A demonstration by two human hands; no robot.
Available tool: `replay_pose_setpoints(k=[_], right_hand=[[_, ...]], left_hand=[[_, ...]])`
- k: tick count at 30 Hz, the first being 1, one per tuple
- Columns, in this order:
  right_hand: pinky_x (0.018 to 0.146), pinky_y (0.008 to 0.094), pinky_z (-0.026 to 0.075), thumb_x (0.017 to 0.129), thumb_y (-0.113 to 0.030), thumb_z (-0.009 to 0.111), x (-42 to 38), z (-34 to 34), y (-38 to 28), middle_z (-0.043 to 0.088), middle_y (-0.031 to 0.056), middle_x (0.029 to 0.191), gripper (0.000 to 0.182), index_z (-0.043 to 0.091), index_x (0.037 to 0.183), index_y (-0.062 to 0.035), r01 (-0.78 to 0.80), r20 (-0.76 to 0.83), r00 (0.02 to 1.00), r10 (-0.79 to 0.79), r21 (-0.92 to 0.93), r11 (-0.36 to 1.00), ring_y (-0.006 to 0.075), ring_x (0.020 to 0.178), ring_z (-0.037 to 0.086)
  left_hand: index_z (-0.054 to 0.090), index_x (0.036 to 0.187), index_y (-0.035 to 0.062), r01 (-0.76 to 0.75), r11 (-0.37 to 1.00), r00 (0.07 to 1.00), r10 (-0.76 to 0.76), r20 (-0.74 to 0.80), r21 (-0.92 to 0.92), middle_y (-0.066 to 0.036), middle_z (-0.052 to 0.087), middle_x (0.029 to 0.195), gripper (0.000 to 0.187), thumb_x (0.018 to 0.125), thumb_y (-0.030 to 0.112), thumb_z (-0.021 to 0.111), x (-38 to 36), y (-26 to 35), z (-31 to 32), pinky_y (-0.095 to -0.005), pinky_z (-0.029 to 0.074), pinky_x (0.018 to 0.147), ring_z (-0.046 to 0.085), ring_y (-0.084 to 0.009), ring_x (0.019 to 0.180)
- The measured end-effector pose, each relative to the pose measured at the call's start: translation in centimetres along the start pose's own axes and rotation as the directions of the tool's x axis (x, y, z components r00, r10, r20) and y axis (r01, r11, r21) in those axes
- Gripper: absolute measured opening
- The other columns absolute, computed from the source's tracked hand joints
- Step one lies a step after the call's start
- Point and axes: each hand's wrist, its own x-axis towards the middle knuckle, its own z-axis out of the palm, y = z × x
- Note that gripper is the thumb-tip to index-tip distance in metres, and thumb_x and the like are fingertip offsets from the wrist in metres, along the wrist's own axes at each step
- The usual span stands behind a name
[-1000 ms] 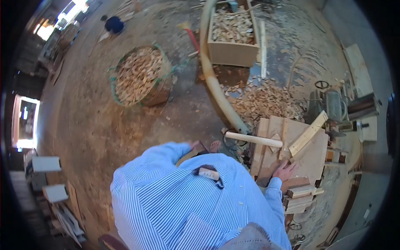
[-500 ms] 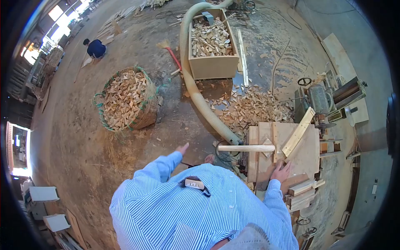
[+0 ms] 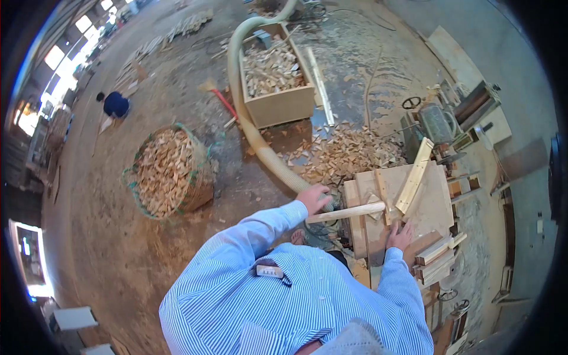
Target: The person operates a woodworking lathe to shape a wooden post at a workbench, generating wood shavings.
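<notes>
The nearest thing is the person's blue-and-white striped shirt, with both arms reaching forward from it. The right hand lies open, fingers spread, on the flat brown wooden desk, with nothing in its grasp. Just beside its wrist side, on the right, is a stack of short pale wooden blocks.

The left hand is over the outer end of a long pale wooden stick; I cannot tell how far its fingers are closed, or whether they touch the wood. The stick juts out past the desk's left edge, and its other end reaches a narrow light-brown wooden strip on the desk. Right of that strip, a yellowish wooden bar with dark spots lies slantwise, its near end close to the right hand's fingertips.

Beyond the desk, a heap of small wooden offcuts covers the floor, with a grey-green metal machine to its right. A cream ribbed hose curves past a tan rectangular wooden box filled with offcuts. To the left stands a round woven basket with a green-bound rim, also full. Farther off, another person in dark blue is low to the floor.
</notes>
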Motion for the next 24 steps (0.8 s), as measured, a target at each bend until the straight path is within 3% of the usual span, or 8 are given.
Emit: replay_pose_setpoints(k=[3,4,6,7,11,14,16,24], right_hand=[[0.120,0.0515,0.029,0.099,-0.048,0.059,-0.1,0.3,0.0,0.046,0.0270,0.151,0.073,0.040,0.153,-0.0022,0.039,-0.011,0.999,-0.039,0.018,0.999,0.0422,0.143,0.039],[0.120,0.0515,0.029,0.099,-0.048,0.059,-0.1,0.2,0.0,0.046,0.0270,0.151,0.073,0.040,0.153,-0.0022,0.028,-0.016,0.999,-0.028,0.019,0.999,0.0422,0.143,0.039],[0.120,0.0514,0.029,0.099,-0.047,0.059,-0.1,0.1,0.0,0.046,0.0271,0.151,0.073,0.040,0.153,-0.0023,0.020,-0.001,1.000,-0.020,0.019,1.000,0.0426,0.143,0.040],[0.120,0.0514,0.029,0.099,-0.047,0.059,-0.2,0.1,-0.1,0.046,0.0271,0.151,0.073,0.040,0.153,-0.0023,0.011,-0.004,1.000,-0.011,0.019,1.000,0.0426,0.143,0.040],[0.121,0.0504,0.028,0.100,-0.048,0.058,-0.1,-0.1,-0.1,0.042,0.0249,0.155,0.073,0.040,0.154,-0.0028,-0.014,0.044,0.999,0.013,0.012,1.000,0.0395,0.147,0.036],[0.121,0.0505,0.028,0.100,-0.050,0.057,0.4,0.3,-0.2,0.041,0.0256,0.156,0.073,0.040,0.154,-0.0023,-0.007,0.050,0.999,0.006,0.019,1.000,0.0398,0.147,0.035],[0.121,0.0506,0.028,0.101,-0.051,0.057,-0.2,0.0,-0.3,0.041,0.0258,0.156,0.074,0.040,0.154,-0.0021,0.015,0.080,0.997,-0.015,0.001,1.000,0.0400,0.147,0.036],[0.120,0.0511,0.029,0.101,-0.056,0.054,0.2,0.3,0.3,0.043,0.0253,0.155,0.077,0.039,0.155,-0.0034,0.019,0.048,0.999,-0.019,0.011,1.000,0.0403,0.145,0.038]], left_hand=[[0.061,0.130,0.0034,-0.070,0.987,0.989,0.050,0.138,0.147,-0.021,0.067,0.121,0.056,0.094,0.047,0.065,0.5,1.0,3.6,-0.0443,0.050,0.100,0.063,-0.0369,0.115],[0.061,0.130,0.0034,-0.079,0.986,0.987,0.057,0.147,0.149,-0.021,0.067,0.121,0.056,0.094,0.047,0.065,0.4,1.4,4.1,-0.0443,0.050,0.100,0.063,-0.0369,0.115],[0.061,0.129,0.0036,0.015,0.997,0.941,-0.041,0.335,0.080,-0.019,0.067,0.122,0.056,0.095,0.048,0.064,0.1,2.0,4.7,-0.0462,0.051,0.098,0.064,-0.0371,0.114],[0.061,0.127,0.0044,-0.004,0.998,0.925,-0.022,0.380,0.067,-0.018,0.069,0.117,0.054,0.097,0.049,0.062,-0.1,2.3,4.8,-0.0482,0.052,0.094,0.066,-0.0378,0.110],[0.062,0.117,0.0045,-0.028,0.989,0.920,-0.032,0.390,0.148,-0.017,0.072,0.106,0.054,0.098,0.054,0.058,-0.7,2.5,6.2,-0.0502,0.053,0.087,0.068,-0.0398,0.102],[0.063,0.110,0.0044,0.039,0.981,0.904,-0.115,0.413,0.188,-0.019,0.071,0.107,0.054,0.098,0.057,0.056,0.1,3.3,6.5,-0.0513,0.053,0.085,0.068,-0.0416,0.100],[0.063,0.107,0.0050,0.021,0.985,0.926,-0.084,0.368,0.172,-0.021,0.070,0.108,0.053,0.099,0.057,0.055,0.4,3.4,7.2,-0.0520,0.053,0.084,0.067,-0.0426,0.098],[0.064,0.112,0.0010,0.087,0.964,0.916,-0.176,0.361,0.249,-0.021,0.070,0.106,0.066,0.102,0.063,0.044,2.3,5.4,9.7,-0.0503,0.054,0.086,0.069,-0.0386,0.098]])
